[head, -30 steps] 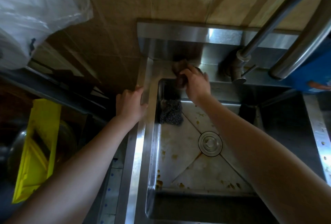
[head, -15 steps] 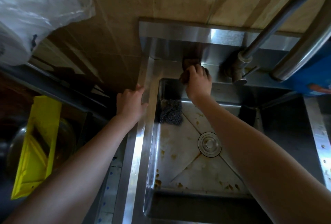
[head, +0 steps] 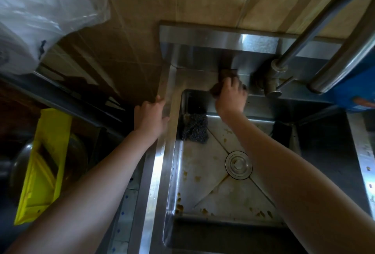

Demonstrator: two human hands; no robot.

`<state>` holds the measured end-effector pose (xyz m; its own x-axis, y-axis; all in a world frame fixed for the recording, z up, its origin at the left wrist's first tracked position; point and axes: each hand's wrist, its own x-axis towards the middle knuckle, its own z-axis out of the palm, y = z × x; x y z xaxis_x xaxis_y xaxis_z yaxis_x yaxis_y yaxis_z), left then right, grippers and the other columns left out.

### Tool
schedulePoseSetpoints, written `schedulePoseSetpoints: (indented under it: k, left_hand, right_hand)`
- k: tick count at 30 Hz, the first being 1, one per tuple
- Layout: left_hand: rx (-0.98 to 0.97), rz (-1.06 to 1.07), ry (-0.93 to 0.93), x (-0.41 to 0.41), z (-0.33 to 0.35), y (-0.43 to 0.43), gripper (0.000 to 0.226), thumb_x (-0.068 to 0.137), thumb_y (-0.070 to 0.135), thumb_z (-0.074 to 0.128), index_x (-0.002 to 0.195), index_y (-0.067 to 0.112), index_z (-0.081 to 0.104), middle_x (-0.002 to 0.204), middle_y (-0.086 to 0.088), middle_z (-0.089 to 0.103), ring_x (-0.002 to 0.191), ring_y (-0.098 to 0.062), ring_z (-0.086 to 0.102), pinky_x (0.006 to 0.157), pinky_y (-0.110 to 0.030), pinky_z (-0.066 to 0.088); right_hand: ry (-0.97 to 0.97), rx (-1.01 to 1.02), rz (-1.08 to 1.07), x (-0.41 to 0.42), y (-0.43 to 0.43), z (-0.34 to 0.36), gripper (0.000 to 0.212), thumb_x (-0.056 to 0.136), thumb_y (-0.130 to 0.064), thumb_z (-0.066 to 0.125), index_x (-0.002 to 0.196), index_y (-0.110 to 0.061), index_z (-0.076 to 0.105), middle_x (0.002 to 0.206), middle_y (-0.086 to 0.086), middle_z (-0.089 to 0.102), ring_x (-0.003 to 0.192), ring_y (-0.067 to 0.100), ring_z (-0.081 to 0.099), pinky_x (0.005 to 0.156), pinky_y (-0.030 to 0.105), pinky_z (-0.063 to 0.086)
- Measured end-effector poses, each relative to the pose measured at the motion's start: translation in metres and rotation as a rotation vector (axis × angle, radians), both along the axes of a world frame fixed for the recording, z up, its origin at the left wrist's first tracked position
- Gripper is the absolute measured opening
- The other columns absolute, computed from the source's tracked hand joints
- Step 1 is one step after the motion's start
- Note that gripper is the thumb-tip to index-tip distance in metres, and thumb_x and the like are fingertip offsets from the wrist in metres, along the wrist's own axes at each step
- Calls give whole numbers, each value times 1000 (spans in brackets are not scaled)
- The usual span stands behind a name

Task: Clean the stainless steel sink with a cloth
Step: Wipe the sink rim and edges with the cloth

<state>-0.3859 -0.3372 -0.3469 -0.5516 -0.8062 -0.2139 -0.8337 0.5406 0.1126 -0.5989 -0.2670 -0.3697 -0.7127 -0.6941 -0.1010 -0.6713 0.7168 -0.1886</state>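
Under curled fingers of the right hand (head: 230, 99) a cloth (head: 227, 73) was gripped; left hand (head: 150, 115) fingers were laid loosely on the sink (head: 168, 152) rim; below them, a scourer (head: 194, 127) and scraps (head: 179, 207) were contained.

cloth (head: 225, 75) mostly hidden under right hand (head: 230, 98); faucet (head: 273, 82) spout cut off at top edge, blue item (head: 357, 89) cropped at right

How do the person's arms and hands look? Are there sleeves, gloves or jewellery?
The left forearm and right forearm are bare, with no sleeve in view. The left hand and right hand wear no gloves. I see no watch, ring, bracelet or marking on them, though the dim light hides fine detail.
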Motion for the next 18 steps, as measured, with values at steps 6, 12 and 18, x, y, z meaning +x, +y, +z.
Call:
schedulePoseSetpoints:
  k: [6,12,18]
  left_hand:
    - [-26,-27,-106,-6,3,4,49,90,32,59,135,21,42,147,-6,38,113,-32,50,89,-42,39]
    - [-28,-44,-120,-6,6,5,52,92,32,56,139,20,36,151,-6,33,115,-31,48,91,-43,38]
    - [-24,-55,-139,-7,5,2,54,91,34,57,139,19,37,150,-6,34,116,-31,48,90,-43,39]
  right_hand:
    - [-21,-25,234,40,-28,-2,59,82,-23,64,133,-14,36,148,15,31,136,37,31,113,49,25]
    - [2,-66,-71,3,-2,-3,58,79,-18,64,131,-13,39,146,13,34,135,33,31,114,47,24]
    - [-53,-95,-240,-22,13,-7,60,82,-25,66,132,-9,37,150,14,29,138,37,27,117,51,16]
